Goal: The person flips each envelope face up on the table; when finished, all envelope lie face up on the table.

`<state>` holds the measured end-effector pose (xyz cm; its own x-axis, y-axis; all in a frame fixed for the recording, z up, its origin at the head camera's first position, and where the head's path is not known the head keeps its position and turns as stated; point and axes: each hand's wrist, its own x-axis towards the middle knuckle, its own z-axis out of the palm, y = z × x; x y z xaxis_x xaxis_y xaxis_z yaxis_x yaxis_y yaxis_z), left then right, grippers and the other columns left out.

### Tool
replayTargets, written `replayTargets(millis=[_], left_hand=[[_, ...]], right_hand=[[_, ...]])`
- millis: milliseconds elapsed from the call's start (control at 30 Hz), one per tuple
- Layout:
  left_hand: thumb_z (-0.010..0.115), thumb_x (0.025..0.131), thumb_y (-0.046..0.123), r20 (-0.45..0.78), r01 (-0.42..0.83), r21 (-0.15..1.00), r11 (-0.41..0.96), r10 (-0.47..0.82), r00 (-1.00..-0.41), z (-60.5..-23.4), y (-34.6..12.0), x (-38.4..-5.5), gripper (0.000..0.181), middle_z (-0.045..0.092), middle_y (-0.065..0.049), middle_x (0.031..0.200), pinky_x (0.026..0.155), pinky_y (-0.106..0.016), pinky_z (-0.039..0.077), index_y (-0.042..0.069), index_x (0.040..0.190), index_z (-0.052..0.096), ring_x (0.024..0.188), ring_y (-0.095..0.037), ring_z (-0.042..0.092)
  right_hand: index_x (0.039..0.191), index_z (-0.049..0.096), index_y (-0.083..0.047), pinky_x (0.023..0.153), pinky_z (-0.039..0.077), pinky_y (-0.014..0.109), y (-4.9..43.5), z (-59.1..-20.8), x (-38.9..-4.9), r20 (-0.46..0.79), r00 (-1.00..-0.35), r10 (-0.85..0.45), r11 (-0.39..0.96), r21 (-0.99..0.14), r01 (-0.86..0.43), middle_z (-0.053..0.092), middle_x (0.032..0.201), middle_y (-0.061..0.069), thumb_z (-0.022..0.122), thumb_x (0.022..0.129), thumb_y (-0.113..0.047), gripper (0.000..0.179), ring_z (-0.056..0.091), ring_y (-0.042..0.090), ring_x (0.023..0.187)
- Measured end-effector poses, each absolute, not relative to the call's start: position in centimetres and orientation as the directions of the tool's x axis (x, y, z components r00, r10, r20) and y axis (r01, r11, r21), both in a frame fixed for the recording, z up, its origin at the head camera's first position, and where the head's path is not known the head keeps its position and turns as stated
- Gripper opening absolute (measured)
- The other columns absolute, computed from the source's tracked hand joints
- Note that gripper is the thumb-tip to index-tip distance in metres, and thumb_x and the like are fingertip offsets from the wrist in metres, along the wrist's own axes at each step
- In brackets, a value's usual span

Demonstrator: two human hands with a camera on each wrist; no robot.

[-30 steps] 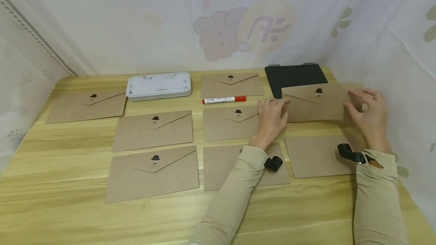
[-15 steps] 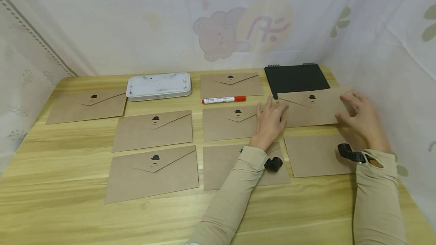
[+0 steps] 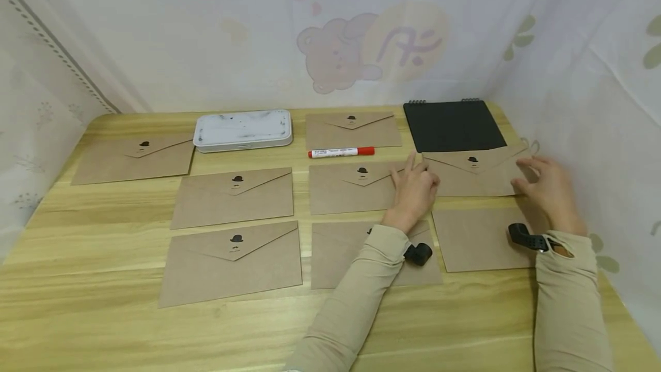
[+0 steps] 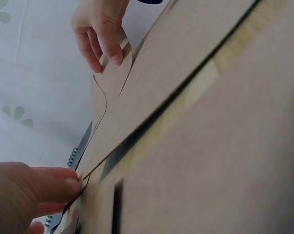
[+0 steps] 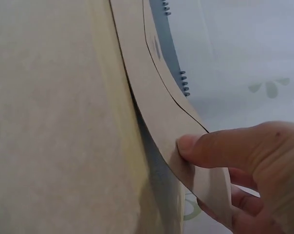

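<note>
Both hands are at a brown kraft envelope [image 3: 467,183] with a black hat-and-moustache print on its flap. My right hand [image 3: 551,191] pinches its right end, thumb [image 5: 195,150] on top and fingers beneath; that end curves upward in the right wrist view. At the left corner, my left hand [image 3: 415,193] holds the edge between thumb and fingertips [image 4: 71,187]. A plain-faced envelope [image 3: 480,240] lies nearer the body, partly behind the right wrist's camera. Left of the hands lies another printed envelope [image 3: 346,197], its right end overlapped by the left hand.
Several more envelopes lie flat, one [image 3: 232,271] at front left, one [image 3: 356,134] at the back. A black spiral notebook [image 3: 454,125] borders the held envelope. A red-capped marker [image 3: 341,152] and a white tin case [image 3: 242,129] lie behind. Curtains enclose the table [image 3: 248,337].
The held envelope has come down and toward the body, uncovering most of the black notebook. My right hand moved with it, slightly left; the left hand barely shifted.
</note>
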<state>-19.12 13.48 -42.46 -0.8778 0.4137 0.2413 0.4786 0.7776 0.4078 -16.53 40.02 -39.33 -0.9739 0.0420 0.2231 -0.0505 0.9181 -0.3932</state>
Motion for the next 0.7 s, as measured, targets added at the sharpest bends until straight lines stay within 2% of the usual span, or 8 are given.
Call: replayTargets(millis=[100,200,400,700], left_hand=[[0.065,0.088,0.021,0.271,0.492,0.402,0.772,0.413,-0.869,-42.49,13.39,-19.05,0.014,0.06,0.008,0.118,0.098,-0.049,0.023,0.029,0.09,0.076,0.124,-0.019,0.036],[0.062,0.09,0.024,0.277,0.507,0.386,0.771,0.428,-0.86,-42.49,13.4,-18.98,0.015,0.061,0.011,0.114,0.094,-0.044,0.023,0.029,0.09,0.076,0.116,-0.015,0.038],[0.054,0.094,0.034,0.233,0.498,0.387,0.776,0.44,-0.867,-42.58,13.6,-18.88,0.021,0.058,0.011,0.12,0.097,-0.046,0.02,0.03,0.098,0.074,0.112,-0.014,0.036],[0.051,0.095,0.035,0.214,0.496,0.381,0.781,0.447,-0.868,-42.55,13.38,-18.9,0.023,0.056,0.011,0.124,0.098,-0.047,0.018,0.03,0.106,0.071,0.114,-0.016,0.035]], right_hand=[[0.108,0.056,0.013,0.094,0.027,0.061,39.96,-39.45,-16.48,0.23,-0.973,0.034,0.919,-0.389,-0.06,0.043,0.117,0.043,0.069,0.076,0.005,0.035,0.038,0.056,0.109],[0.106,0.057,0.014,0.094,0.028,0.061,39.95,-39.6,-16.32,0.24,-0.97,0.024,0.921,-0.383,-0.072,0.044,0.115,0.043,0.069,0.076,0.005,0.033,0.038,0.057,0.108],[0.106,0.057,0.013,0.095,0.027,0.06,39.95,-39.82,-16.15,0.211,-0.976,0.05,0.926,-0.377,-0.034,0.044,0.115,0.043,0.069,0.078,0.002,0.032,0.038,0.056,0.11],[0.103,0.058,0.013,0.095,0.027,0.059,39.79,-39.84,-16.41,0.183,-0.982,0.047,0.938,-0.347,-0.02,0.044,0.117,0.042,0.067,0.081,-0.002,0.028,0.038,0.055,0.111]])
